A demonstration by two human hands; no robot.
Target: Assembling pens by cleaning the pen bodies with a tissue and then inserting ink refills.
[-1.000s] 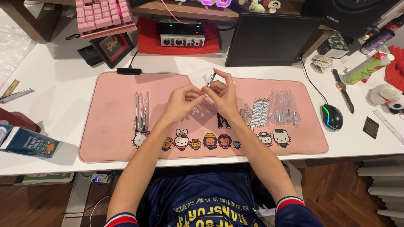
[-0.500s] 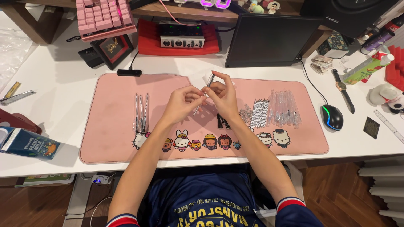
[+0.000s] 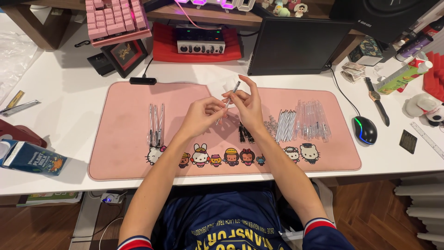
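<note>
Grips a slim pen (image 3: pixel 228 99) with both hands above the middle of a pink desk mat (image 3: pixel 125 157). Pinches its lower end with the left hand (image 3: pixel 200 113), fingers closed together on the barrel. Clamps the upper part with the right hand (image 3: pixel 247 104), thumb and forefinger shut on it, remaining fingers lifted and spread. Tilts the pen so that the tip points up and away, just past the right fingertips.

Looks like mid-assembly: joining or seating a part on the barrel, judging by the opposed two-handed grip. Cannot tell which part is being fitted, too small to make out.

Leaves three finished pens (image 3: pixel 156 125) in a row well to the left of the left hand. Leaves small black parts (image 3: pixel 245 134) just below the right wrist, and thin refills (image 3: pixel 286 125) and clear barrels (image 3: pixel 312 120) farther to the right of it.

Calls next for steady alignment of both ends and a firm, straight push or twist without bending the thin barrel.
</note>
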